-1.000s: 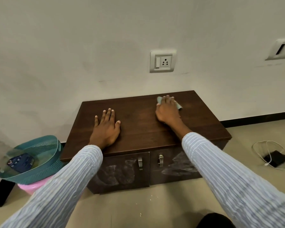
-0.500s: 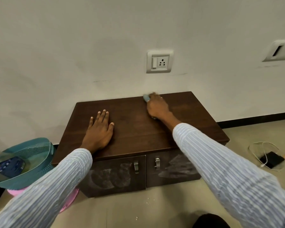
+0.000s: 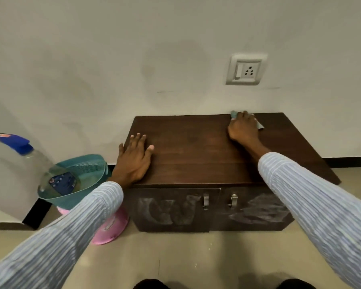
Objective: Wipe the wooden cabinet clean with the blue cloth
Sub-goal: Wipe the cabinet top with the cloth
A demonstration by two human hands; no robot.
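A low dark wooden cabinet [image 3: 196, 155] stands against the wall, with two doors and metal handles on its front. My right hand [image 3: 243, 128] presses the blue cloth [image 3: 259, 125] flat on the cabinet top at its back edge, right of centre; only the cloth's edges show past my fingers. My left hand [image 3: 133, 158] lies flat with fingers spread on the top's front left corner, holding nothing. The door fronts carry pale smeared patches.
Left of the cabinet a teal basket [image 3: 81, 180] sits on a pink tub [image 3: 111, 228], beside a clear bottle with a blue cap [image 3: 15, 144]. A wall socket [image 3: 246, 69] is above the cabinet. Bare floor lies in front.
My right hand slid the cloth back and forth along the rear of the top and is now at the back edge. My view shifted left, so the cabinet sits further right; the bottle came into view.
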